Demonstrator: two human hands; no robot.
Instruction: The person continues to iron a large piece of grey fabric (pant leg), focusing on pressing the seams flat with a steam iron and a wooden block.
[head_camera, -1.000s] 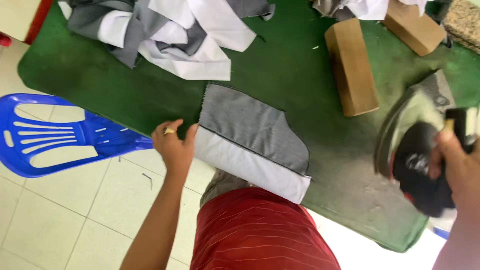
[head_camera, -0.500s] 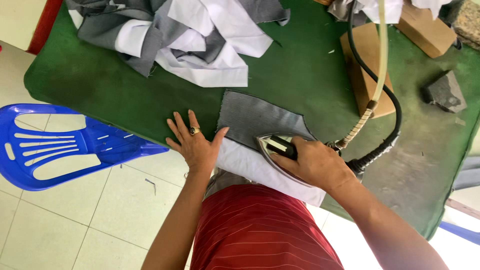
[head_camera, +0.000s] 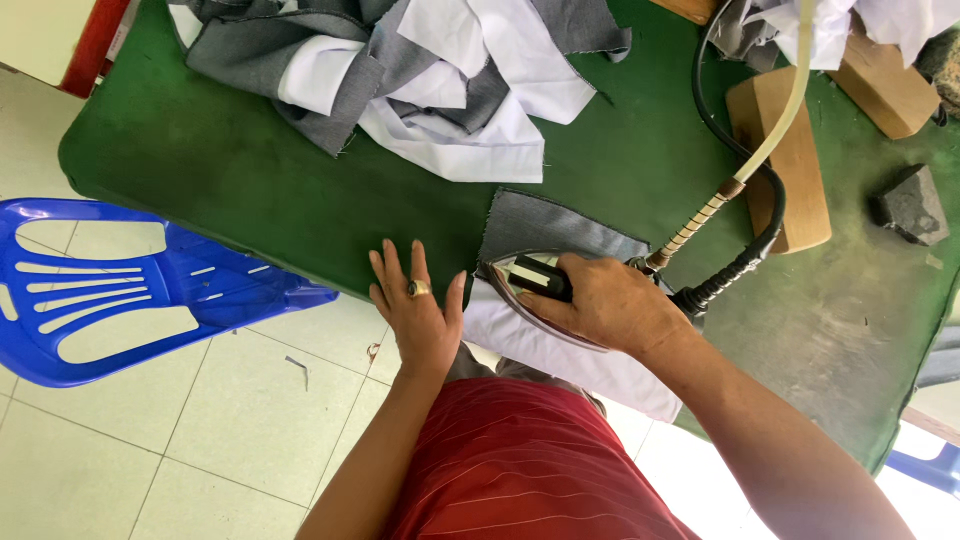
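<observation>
Iron (head_camera: 545, 290): one, nose pointing left, long axis across table edge. Right hand (head_camera: 610, 305) clenched on handle. Left hand (head_camera: 420, 310) flat, released, beside one grey-white fabric piece (head_camera: 560, 225). Wooden blocks (head_camera: 790, 160): two.

Item count at my station, as visible:

- Hands: two, both mine. My left hand (head_camera: 418, 310) carries one ring (head_camera: 418, 289); my right hand (head_camera: 610, 305) is closed around the handle of the iron.
- Irons: one iron (head_camera: 530, 285), with one black hose (head_camera: 740, 270) and one pale cord (head_camera: 770, 130) running up from it.
- Fabric pieces under the iron: one grey-and-white piece (head_camera: 560, 345).
- Fabric heaps: two. One grey-and-white pile (head_camera: 420, 80) at the far left of the table, a second heap (head_camera: 800, 25) at the far right; pieces within each cannot be counted.
- Wooden blocks: two fully distinguishable, one (head_camera: 800, 170) and another (head_camera: 885, 90).
- Dark stones: one (head_camera: 910, 205).
- Green padded tables: one (head_camera: 250, 190).
- Blue plastic chairs: one (head_camera: 130, 290).
</observation>
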